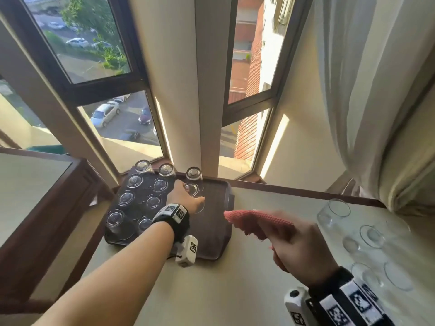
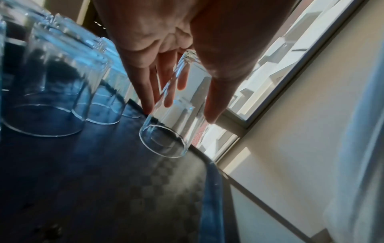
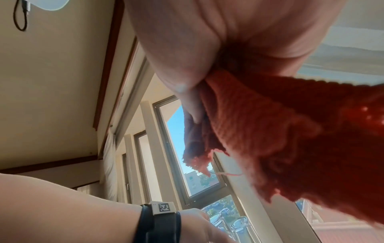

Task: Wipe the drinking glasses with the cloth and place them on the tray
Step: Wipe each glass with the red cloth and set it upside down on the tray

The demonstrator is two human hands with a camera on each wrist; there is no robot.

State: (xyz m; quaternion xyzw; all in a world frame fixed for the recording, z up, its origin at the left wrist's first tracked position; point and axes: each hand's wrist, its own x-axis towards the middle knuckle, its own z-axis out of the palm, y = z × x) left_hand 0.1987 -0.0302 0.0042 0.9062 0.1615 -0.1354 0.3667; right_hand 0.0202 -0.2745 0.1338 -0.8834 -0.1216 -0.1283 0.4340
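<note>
A dark tray (image 1: 213,234) sits on the cream table by the window, with several clear glasses (image 1: 153,201) standing upside down on its left half. My left hand (image 1: 186,196) holds one more glass (image 1: 193,189) upside down over the tray's far middle. In the left wrist view the thumb and fingers (image 2: 149,98) clamp the glass (image 2: 176,128) by its sides, its rim at or just above the tray (image 2: 124,189). My right hand (image 1: 296,245) hovers right of the tray and grips a bunched red cloth (image 1: 254,221); the right wrist view shows that cloth (image 3: 270,131) hanging from my palm.
More clear glasses (image 1: 372,236) stand on the table (image 1: 211,290) at the right, near my right wrist. A white curtain (image 1: 376,90) hangs at the far right. Windows and a wall pillar rise right behind the tray. A dark wooden ledge (image 1: 58,196) runs along the left.
</note>
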